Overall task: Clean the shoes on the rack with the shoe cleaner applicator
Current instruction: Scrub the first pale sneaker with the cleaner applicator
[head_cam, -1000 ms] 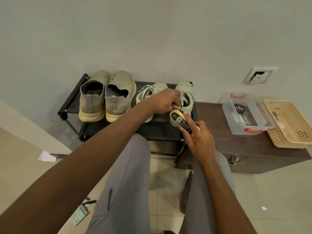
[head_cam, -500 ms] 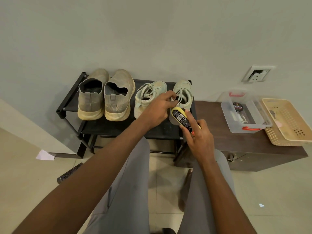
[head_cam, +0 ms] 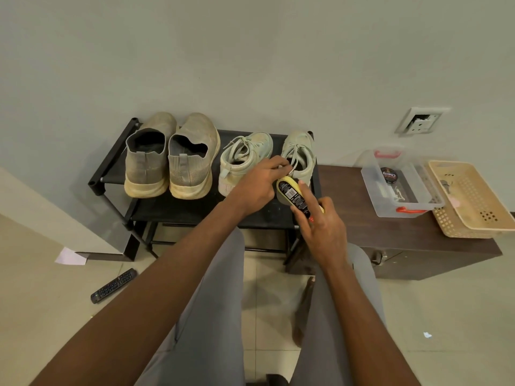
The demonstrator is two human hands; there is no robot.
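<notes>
From the head camera, your left hand (head_cam: 257, 188) pinches the collar of the rightmost pale green sneaker (head_cam: 299, 156) on the black rack (head_cam: 178, 207). Your right hand (head_cam: 320, 229) curls round the shoe cleaner applicator (head_cam: 292, 197), forefinger laid along it (its head touching the sneaker's heel). Two tan slip-ons (head_cam: 170, 157) stand at the rack's left.

You have only 1 view, from the camera on your head. It looks forward and steeply down, from close above, at the rack (head_cam: 178, 210) against the wall (head_cam: 250, 65).
</notes>
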